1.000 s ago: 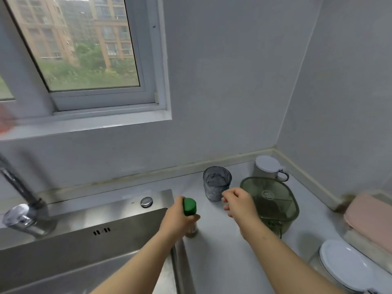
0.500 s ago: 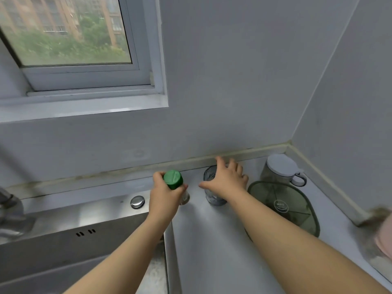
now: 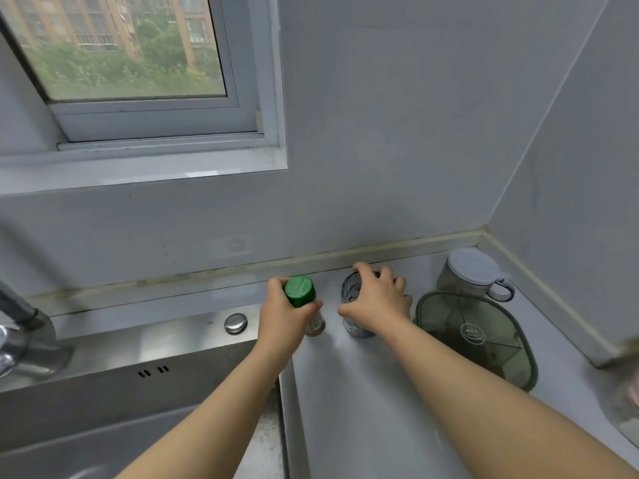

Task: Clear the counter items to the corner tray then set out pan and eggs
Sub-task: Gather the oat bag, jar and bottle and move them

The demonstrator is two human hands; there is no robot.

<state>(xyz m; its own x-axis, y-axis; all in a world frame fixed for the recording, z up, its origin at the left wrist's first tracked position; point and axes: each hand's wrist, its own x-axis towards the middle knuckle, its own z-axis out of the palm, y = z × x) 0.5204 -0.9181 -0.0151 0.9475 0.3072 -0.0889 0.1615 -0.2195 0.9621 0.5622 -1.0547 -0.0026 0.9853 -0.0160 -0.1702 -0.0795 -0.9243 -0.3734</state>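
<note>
The person's left forearm (image 3: 221, 409) and right forearm (image 3: 484, 385) are both bare, smooth and slim, uncovered as far up as can be seen. The left hand (image 3: 287, 316) and the right hand (image 3: 378, 305) are bare as well, plain skin from knuckles to wrist.

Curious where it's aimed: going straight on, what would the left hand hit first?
Probably the back wall: the left hand, gripping the green-capped bottle, has only bare counter ahead, though depth is hard to judge.
</note>
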